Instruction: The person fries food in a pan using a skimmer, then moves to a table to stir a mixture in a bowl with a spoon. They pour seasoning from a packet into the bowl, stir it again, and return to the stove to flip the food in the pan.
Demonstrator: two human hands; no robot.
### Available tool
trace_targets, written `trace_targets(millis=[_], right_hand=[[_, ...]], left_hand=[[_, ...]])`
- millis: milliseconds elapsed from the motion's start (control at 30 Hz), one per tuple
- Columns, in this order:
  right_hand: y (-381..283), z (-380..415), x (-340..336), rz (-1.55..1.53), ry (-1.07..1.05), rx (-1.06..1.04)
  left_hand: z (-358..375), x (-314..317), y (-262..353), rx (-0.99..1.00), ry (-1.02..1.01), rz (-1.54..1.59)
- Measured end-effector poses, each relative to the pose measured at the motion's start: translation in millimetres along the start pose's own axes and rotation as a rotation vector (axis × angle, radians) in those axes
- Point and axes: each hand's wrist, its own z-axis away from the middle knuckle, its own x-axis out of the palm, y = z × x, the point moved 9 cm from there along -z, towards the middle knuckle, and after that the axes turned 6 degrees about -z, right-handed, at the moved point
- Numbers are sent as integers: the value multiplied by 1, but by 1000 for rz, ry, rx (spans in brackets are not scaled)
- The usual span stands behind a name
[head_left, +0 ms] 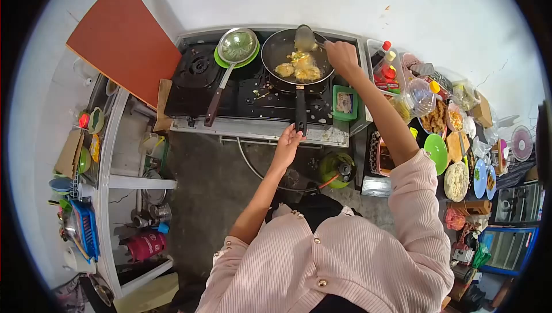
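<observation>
A black frying pan [276, 45] sits on the right side of the stove, with several golden pieces of food [305, 71] in it. My left hand [288, 140] is closed round the end of the pan's handle, its fingers wrapped about the black grip. Over the pan's right rim, my right hand [341, 57] grips the handle of a ladle [305, 38], whose bowl is tilted above the back of the pan. Left of the pan, a wire strainer [237, 46] rests on a green plate [256, 57].
Food scraps dot the black stove top [241, 97]. A green tray [345, 103] lies right of the pan. Bottles, bowls and plates of food crowd the right counter. An orange board [123, 42] leans at the left; a green gas cylinder [337, 170] stands below.
</observation>
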Motion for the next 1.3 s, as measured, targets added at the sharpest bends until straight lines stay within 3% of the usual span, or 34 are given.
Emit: trace_targets(millis=[167, 667, 867, 1000, 1133, 1300], right_hand=[[21, 5, -1, 27, 54, -7], [29, 23, -33, -79, -53, 124], [48, 19, -10, -254, -58, 283], [64, 18, 16, -495, -188, 426], [71, 8, 33, -591, -196, 307], [67, 0, 11, -455, -195, 233]], left_hand=[[1, 2, 3, -4, 11, 1], [0, 0, 3, 3, -2, -3], [0, 0, 3, 8, -6, -23], [-4, 0, 0, 35, -18, 2], [-3, -2, -2, 11, -3, -17], [0, -1, 3, 11, 6, -22]])
